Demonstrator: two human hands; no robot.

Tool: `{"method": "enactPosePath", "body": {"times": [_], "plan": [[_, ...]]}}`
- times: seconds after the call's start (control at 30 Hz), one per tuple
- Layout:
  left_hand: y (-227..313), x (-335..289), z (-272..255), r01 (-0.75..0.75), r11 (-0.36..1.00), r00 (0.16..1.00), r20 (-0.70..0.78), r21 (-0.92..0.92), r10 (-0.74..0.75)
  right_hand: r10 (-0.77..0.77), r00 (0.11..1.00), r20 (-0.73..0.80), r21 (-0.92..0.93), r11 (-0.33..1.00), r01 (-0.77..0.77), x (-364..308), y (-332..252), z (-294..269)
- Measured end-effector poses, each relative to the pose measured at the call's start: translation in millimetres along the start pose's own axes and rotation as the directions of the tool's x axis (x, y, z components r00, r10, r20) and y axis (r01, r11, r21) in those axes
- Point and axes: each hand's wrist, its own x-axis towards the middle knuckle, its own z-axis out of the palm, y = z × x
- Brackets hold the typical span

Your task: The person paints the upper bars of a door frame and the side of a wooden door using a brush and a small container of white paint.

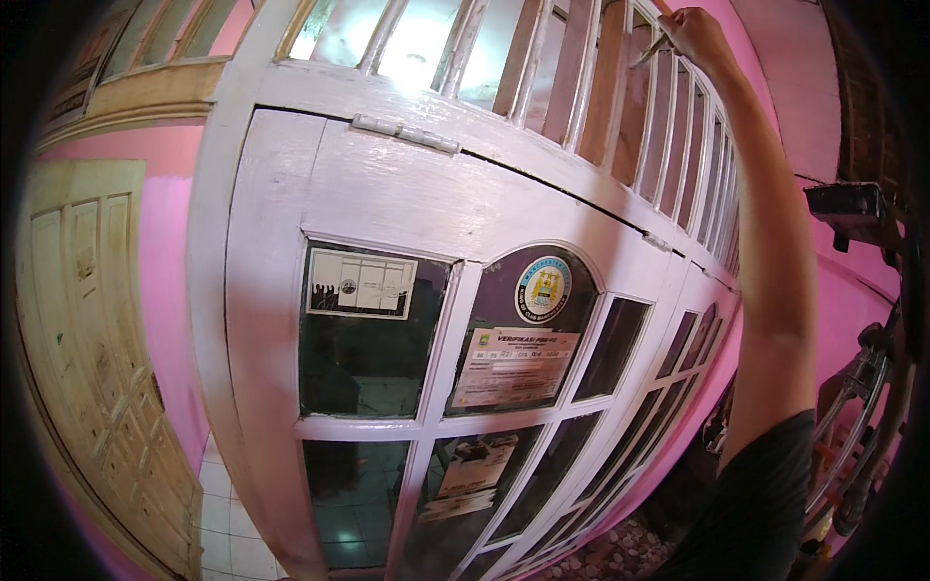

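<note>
My right arm reaches up along the right side, and my right hand (696,37) is raised to the upper slats. Its fingers are closed round a small, pale-tipped paintbrush (656,46), mostly hidden by the hand. The brush's tip points down and left, close to a slat; whether it touches cannot be made out. The upright wooden slats (581,73) stand in a row above the white door (387,189). Some slats look white and glossy, while others show brown faces. My left hand is out of the picture.
Hinges (405,134) join the door to the frame above it. Its dark glass panes carry a round sticker (542,290) and paper notices (513,367). A bare wooden door (102,339) stands at left by a pink wall (167,261). Stones (620,552) cover the ground at lower right.
</note>
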Motion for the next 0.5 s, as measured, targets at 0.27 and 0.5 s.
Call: {"method": "enactPosePath", "body": {"times": [0.27, 0.5], "plan": [[-1.0, -4.9, -8.1, -0.002, 1.0, 1.0, 0.008, -0.012, 0.002, -0.274, 0.962, 0.017, 0.068, 0.96, 0.272, -47.6, 13.7, -11.9], [18.2, 9.8, -15.3, -0.001, 1.0, 0.999, 0.054, 0.02, 0.0, -0.317, 0.948, 0.006, 0.039, 0.948, 0.317, -63.9, 22.9, -19.2]]}}
